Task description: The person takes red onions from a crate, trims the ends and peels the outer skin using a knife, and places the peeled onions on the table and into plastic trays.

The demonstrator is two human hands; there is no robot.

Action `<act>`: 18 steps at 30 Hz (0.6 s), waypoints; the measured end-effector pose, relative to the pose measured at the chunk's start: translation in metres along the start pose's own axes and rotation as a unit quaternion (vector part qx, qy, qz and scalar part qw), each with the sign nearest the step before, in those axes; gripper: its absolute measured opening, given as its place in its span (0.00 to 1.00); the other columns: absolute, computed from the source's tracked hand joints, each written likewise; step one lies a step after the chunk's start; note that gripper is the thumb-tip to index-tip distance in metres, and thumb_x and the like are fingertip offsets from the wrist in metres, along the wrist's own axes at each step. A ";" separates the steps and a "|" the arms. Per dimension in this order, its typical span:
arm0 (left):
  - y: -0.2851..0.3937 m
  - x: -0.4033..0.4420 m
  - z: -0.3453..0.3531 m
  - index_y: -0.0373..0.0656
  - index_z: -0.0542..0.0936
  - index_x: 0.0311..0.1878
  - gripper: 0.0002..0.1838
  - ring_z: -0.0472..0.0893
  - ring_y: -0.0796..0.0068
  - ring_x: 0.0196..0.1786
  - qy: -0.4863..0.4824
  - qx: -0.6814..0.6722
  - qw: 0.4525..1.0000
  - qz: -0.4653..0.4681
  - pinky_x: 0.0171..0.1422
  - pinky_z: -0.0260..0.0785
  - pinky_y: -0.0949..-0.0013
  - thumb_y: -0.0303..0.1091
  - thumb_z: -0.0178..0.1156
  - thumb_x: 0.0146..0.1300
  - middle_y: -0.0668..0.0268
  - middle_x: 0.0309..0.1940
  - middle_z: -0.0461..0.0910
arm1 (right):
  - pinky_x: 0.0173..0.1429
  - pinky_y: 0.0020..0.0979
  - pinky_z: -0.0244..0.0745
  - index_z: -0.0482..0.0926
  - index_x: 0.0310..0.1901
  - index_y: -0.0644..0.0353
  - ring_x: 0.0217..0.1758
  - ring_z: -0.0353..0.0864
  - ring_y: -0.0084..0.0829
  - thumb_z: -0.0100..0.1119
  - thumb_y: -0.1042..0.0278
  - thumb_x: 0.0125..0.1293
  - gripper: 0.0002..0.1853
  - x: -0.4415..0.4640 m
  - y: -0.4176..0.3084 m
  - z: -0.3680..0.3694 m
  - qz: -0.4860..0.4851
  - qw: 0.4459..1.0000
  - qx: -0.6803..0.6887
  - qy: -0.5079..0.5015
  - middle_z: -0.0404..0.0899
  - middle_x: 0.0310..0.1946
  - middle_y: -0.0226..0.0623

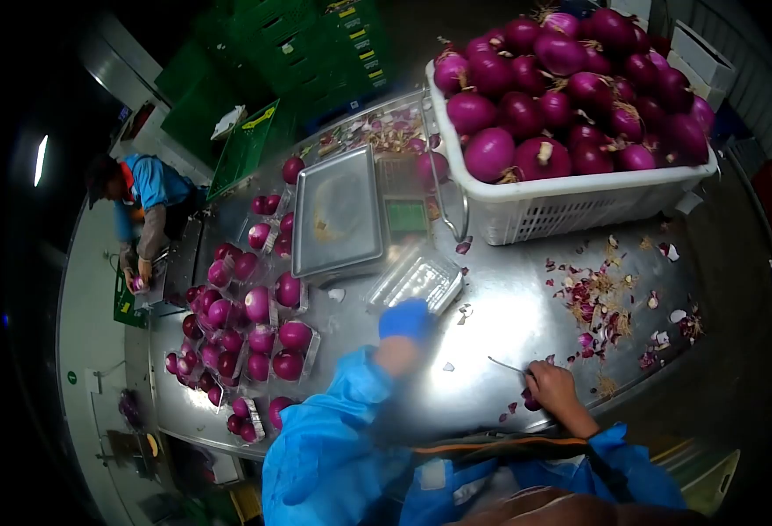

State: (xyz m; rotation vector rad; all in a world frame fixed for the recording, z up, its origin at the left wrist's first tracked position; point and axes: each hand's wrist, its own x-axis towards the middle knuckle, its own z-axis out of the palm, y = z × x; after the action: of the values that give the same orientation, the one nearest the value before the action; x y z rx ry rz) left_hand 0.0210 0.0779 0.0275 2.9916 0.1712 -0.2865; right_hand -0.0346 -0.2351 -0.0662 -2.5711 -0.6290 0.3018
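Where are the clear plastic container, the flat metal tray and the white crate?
Clear plastic container (pixel 418 280): head view, on the middle of its see-through surface.
Flat metal tray (pixel 348 195): head view, on its bare middle.
White crate (pixel 579 207): head view, on its near side wall.

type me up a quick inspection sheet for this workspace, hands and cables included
surface: metal table, shiny, partly littered
job's things: red onions heaped in a white crate; clear tray by the left hand; packed onions in clear trays at left
clutter: peel scraps, two main patches; stained metal tray
hands: left hand blue-gloved, blurred, grip unclear; right hand bare, holding a thin tool
cables: nothing seen
surroundings: another person at left; green crates stacked behind
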 end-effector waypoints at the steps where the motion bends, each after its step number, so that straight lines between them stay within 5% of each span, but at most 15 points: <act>1: 0.003 -0.002 -0.005 0.45 0.84 0.36 0.11 0.84 0.49 0.40 0.021 0.003 1.000 -0.002 0.44 0.77 0.54 0.41 0.59 0.60 0.55 0.36 0.84 | 0.35 0.45 0.77 0.77 0.35 0.59 0.32 0.81 0.48 0.63 0.65 0.58 0.08 -0.002 0.001 -0.007 0.002 1.000 0.001 -0.006 0.81 0.31 0.44; 5: 0.042 -0.032 -0.039 0.51 0.86 0.41 0.13 0.84 0.58 0.42 -0.081 0.085 0.991 0.066 0.47 0.76 0.57 0.47 0.59 0.64 0.62 0.38 0.84 | 0.36 0.45 0.77 0.77 0.33 0.60 0.32 0.82 0.48 0.63 0.65 0.59 0.08 -0.014 0.025 -0.002 -0.016 0.996 0.033 0.076 0.81 0.31 0.44; 7: 0.057 -0.046 -0.005 0.51 0.86 0.40 0.13 0.82 0.58 0.34 -0.051 0.081 0.981 0.171 0.40 0.73 0.57 0.47 0.59 0.64 0.61 0.33 0.83 | 0.37 0.47 0.76 0.78 0.35 0.58 0.33 0.81 0.49 0.60 0.62 0.61 0.09 -0.016 0.034 -0.007 0.044 0.995 0.054 0.069 0.81 0.31 0.44; 9: 0.088 -0.053 0.014 0.49 0.85 0.41 0.17 0.81 0.57 0.39 -0.117 0.067 0.975 0.175 0.44 0.73 0.57 0.51 0.59 0.64 0.60 0.38 0.82 | 0.40 0.49 0.75 0.78 0.39 0.53 0.36 0.81 0.49 0.55 0.55 0.65 0.11 -0.020 0.043 -0.021 0.058 0.992 0.073 0.083 0.81 0.33 0.43; 10: 0.087 -0.053 0.037 0.47 0.84 0.44 0.19 0.80 0.57 0.43 -0.084 -0.001 0.972 0.221 0.47 0.72 0.56 0.53 0.59 0.64 0.58 0.41 0.81 | 0.36 0.47 0.75 0.78 0.34 0.60 0.32 0.80 0.52 0.63 0.65 0.61 0.08 -0.019 0.039 -0.035 0.090 0.985 0.101 0.105 0.80 0.29 0.49; 12: 0.085 -0.032 0.069 0.43 0.79 0.55 0.29 0.77 0.55 0.53 -0.093 -0.137 0.940 0.299 0.56 0.70 0.56 0.57 0.61 0.61 0.53 0.50 0.78 | 0.36 0.47 0.75 0.78 0.34 0.61 0.33 0.80 0.53 0.63 0.64 0.62 0.08 -0.023 0.055 -0.033 0.111 0.983 0.089 0.114 0.81 0.29 0.49; 14: 0.099 -0.015 0.024 0.42 0.76 0.59 0.30 0.77 0.51 0.56 0.073 -0.252 0.890 0.372 0.60 0.70 0.55 0.51 0.67 0.59 0.53 0.54 0.78 | 0.37 0.49 0.74 0.78 0.35 0.61 0.33 0.81 0.54 0.62 0.64 0.62 0.09 -0.024 0.063 -0.040 0.122 0.982 0.080 0.122 0.81 0.29 0.50; 18: 0.131 0.070 -0.091 0.42 0.75 0.60 0.26 0.76 0.49 0.56 0.340 -0.185 0.859 0.336 0.59 0.69 0.55 0.40 0.68 0.60 0.53 0.54 0.77 | 0.37 0.49 0.75 0.79 0.37 0.61 0.33 0.81 0.54 0.62 0.63 0.63 0.10 -0.031 0.077 -0.043 0.100 0.978 0.125 0.130 0.81 0.29 0.51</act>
State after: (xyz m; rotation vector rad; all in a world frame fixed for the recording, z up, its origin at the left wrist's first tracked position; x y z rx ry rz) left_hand 0.1222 -0.0315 0.1182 2.4213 -0.6657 0.7834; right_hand -0.0188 -0.3269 -0.0638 -2.3760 -0.2217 0.0983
